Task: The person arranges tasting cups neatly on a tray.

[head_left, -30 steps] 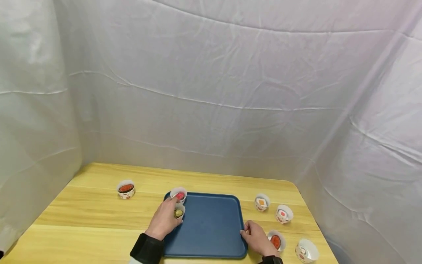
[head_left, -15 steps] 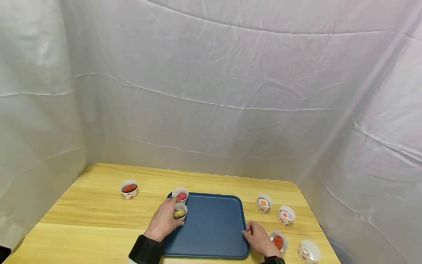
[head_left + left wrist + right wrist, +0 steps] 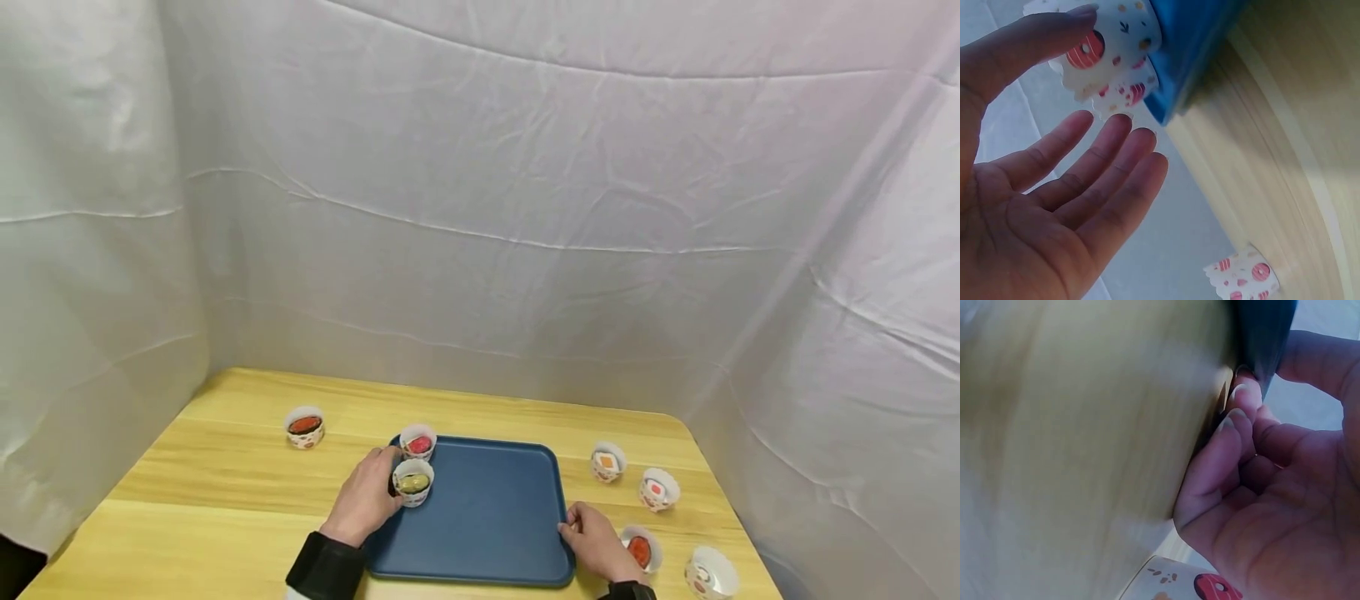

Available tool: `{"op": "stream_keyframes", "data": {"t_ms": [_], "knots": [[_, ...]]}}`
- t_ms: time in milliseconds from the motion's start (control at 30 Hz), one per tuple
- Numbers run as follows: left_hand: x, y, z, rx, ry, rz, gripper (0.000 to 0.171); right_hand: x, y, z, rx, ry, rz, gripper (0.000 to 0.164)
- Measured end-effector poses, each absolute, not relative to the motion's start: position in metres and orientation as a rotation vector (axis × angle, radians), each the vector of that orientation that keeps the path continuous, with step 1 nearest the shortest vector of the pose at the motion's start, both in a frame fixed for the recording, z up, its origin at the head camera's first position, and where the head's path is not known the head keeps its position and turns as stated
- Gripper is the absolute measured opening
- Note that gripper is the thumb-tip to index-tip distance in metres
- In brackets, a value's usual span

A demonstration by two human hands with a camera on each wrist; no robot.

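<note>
A blue tray (image 3: 491,521) lies on the wooden table. On its left side stand two patterned paper cups: one with a pink-red piece (image 3: 417,446) at the far corner, and a nearer cup (image 3: 413,493) with a shiny olive-gold piece. My left hand (image 3: 363,498) is spread beside the nearer cup; in the left wrist view its thumb (image 3: 1041,40) overlaps that cup while the other fingers stand apart from it. My right hand (image 3: 595,543) grips the tray's right edge, thumb on top and curled fingers (image 3: 1235,431) low against the table.
At the far left stands a paper cup (image 3: 304,429) with a red, dark-rimmed piece. Several more cups stand right of the tray, including one with an orange-and-white piece (image 3: 607,463) and one with a red piece (image 3: 643,553) close beside my right hand. A pale curtain (image 3: 480,250) surrounds the table.
My left fingers have spread away from the cup with the olive-gold piece, which now shows whole on the tray. My right hand keeps its grip. The head view has shifted slightly left.
</note>
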State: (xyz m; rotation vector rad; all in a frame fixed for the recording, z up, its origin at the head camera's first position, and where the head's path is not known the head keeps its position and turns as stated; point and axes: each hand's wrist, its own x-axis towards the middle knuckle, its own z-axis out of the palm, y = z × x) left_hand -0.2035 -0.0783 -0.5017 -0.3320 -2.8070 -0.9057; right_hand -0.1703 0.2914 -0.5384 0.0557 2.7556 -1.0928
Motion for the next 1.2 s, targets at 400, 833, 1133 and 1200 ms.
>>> {"op": "stream_keyframes", "data": {"t_ms": [400, 833, 1133, 1200], "knots": [[-0.212, -0.097, -0.494, -0.261, -2.762, -0.877, 0.051, -0.169, 0.297, -0.536, 0.048, 2.761, -1.116, 0.018], [-0.229, -0.13, -0.502, -0.281, -2.637, -0.695, 0.057, -0.17, 0.298, -0.537, 0.044, 2.745, -1.139, 0.019], [-0.242, -0.152, -0.503, -0.24, -2.702, -0.629, 0.068, -0.17, 0.298, -0.542, -0.002, 2.728, -1.166, 0.019], [-0.243, -0.156, -0.502, -0.226, -2.716, -0.639, 0.069, -0.171, 0.297, -0.543, -0.001, 2.721, -1.166, 0.018]]}}
